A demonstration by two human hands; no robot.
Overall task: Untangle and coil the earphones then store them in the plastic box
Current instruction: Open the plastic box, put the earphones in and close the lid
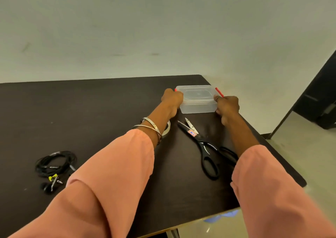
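Resting coiled at the near left of the tabletop [109, 99], well apart from everything else, the earphones [55, 166] form a loose bundle of thin black cable with a yellow clip, while the left hand [172, 99] and right hand [227, 104] clasp the two ends of the plastic box [198, 101], a translucent rounded rectangle with red side latches and its lid on. Prying those latches unevenly could probably jerk the light box toward the tabletop's far corner or onto the open black-handled scissors [205, 146] just beside it.
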